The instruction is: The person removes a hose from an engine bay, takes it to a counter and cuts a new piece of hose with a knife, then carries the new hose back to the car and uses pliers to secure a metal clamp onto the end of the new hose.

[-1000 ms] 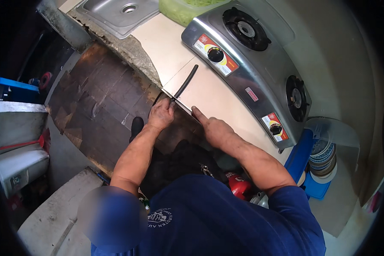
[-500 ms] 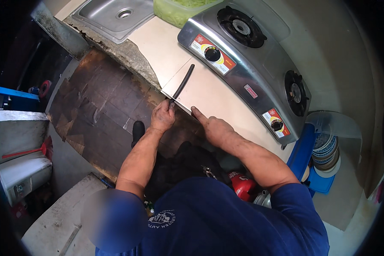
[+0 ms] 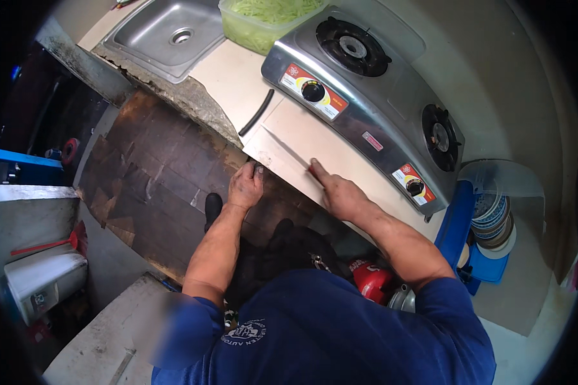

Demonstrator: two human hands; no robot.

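One knife (image 3: 288, 147) (in the right hand (image 3: 344, 196)), one black tube (image 3: 257, 113), two burners (image 3: 352, 46).

Blade's (image 3: 285, 145) back end is hidden in the right hand (image 3: 345, 196), can't tell what the left hand (image 3: 245, 186) has, tub's (image 3: 249, 32) cropped up top.

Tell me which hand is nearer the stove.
Right. Right hand is over the edge of the counter, below the stove in view; left hand is farther, beside that edge.
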